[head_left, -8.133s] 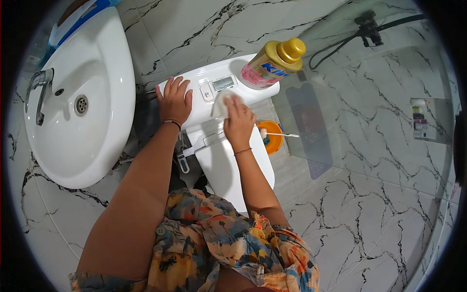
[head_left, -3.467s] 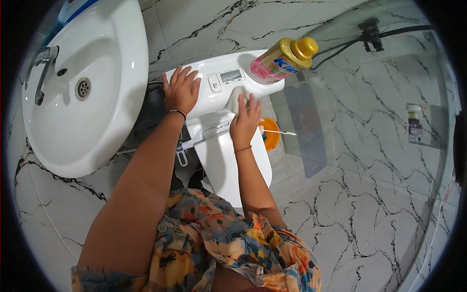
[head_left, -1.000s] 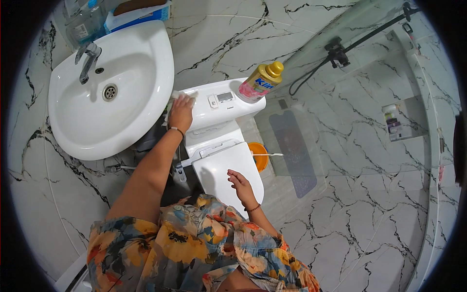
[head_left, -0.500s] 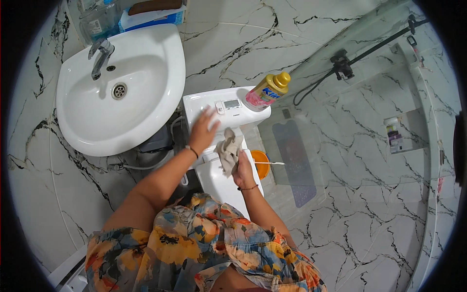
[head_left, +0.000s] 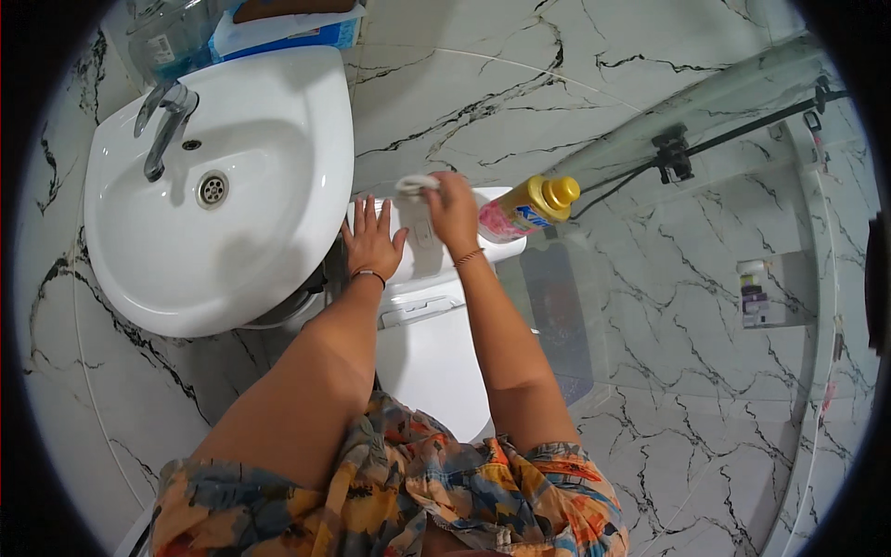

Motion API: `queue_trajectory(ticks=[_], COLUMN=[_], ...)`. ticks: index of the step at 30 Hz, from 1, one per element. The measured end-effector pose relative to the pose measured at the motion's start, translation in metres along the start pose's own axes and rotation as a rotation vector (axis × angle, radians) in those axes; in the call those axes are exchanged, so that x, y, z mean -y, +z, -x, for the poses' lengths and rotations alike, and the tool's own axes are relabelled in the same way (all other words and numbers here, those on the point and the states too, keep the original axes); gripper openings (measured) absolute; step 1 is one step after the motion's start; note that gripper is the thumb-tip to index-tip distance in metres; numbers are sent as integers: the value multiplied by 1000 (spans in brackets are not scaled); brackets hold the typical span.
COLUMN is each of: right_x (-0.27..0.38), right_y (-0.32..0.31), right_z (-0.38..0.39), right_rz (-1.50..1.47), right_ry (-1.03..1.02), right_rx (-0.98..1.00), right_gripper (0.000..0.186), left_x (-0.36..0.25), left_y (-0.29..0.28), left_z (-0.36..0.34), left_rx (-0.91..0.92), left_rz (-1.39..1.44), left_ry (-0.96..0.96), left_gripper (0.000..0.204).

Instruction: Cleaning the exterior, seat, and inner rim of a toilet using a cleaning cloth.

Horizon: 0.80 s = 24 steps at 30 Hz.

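The right hand (head_left: 455, 215) grasps 1 pale cloth (head_left: 415, 186) at the back of the white toilet tank (head_left: 432, 266). The left hand (head_left: 374, 248), released and spread, rests on the tank's left end; 1 bottle (head_left: 525, 208) stands at its right.

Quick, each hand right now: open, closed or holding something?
Left hand: open, spread on the white toilet tank.
Right hand: closed, holding a pale cloth.
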State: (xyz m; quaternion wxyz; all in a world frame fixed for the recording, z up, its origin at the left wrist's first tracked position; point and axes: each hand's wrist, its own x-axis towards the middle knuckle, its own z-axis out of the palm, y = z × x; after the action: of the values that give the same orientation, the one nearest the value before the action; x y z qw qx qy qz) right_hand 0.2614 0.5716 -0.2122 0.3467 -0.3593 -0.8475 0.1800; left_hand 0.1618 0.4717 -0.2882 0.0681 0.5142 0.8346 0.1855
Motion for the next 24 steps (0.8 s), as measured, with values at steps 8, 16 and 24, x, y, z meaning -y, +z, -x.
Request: queue_trajectory(ticks=[8, 16, 24], right_x=[-45, -27, -56], right_y=[35, 68, 40], right_z=[2, 20, -5], right_rz=[252, 62, 322], right_ry=[-25, -143, 244], right_rx=[286, 158, 249], right_gripper=[21, 24, 22], left_x=[-3, -3, -2], left_y=[-4, -2, 0], left_z=[-2, -1, 1], left_rx=[23, 85, 38], left_rz=[-4, -117, -54], left_ry=[-4, -23, -3], left_gripper=[61, 63, 66])
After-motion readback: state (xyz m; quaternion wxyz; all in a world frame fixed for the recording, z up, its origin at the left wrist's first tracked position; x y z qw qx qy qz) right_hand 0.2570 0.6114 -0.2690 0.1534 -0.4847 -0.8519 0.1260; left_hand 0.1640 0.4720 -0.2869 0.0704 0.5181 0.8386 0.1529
